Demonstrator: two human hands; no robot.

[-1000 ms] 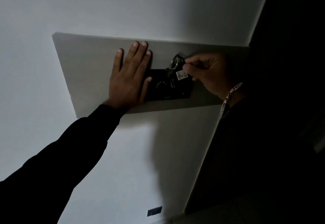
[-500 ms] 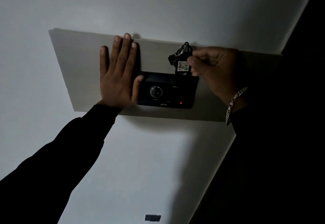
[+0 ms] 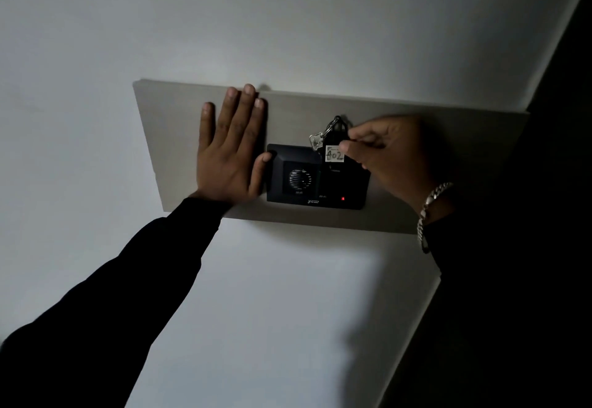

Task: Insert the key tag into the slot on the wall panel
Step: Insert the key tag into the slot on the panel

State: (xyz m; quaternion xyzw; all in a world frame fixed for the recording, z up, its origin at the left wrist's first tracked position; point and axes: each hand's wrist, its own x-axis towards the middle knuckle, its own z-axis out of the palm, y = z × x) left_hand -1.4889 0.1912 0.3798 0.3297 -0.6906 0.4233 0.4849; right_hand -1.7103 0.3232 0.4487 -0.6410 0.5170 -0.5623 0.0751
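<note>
A black wall panel (image 3: 352, 191) with a round dial and a small red light is mounted on a grey board (image 3: 166, 138). My right hand (image 3: 389, 154) pinches a dark key tag with a white label reading 402 (image 3: 334, 154), upright over the panel's upper right part. The tag's lower end meets the panel at the slot; how deep it sits cannot be told. A silver key (image 3: 315, 141) and a ring hang at the tag's top. My left hand (image 3: 229, 157) lies flat and open on the board, thumb touching the panel's left edge.
The board hangs on a dim white wall (image 3: 288, 23). To the right a dark doorway or corner (image 3: 528, 279) takes up the view. A chain bracelet (image 3: 431, 209) sits on my right wrist. Light is low.
My right hand has lifted the key tag from in front of the panel, turned it upright and lowered its end onto the panel's top right. My left hand stays flat on the board.
</note>
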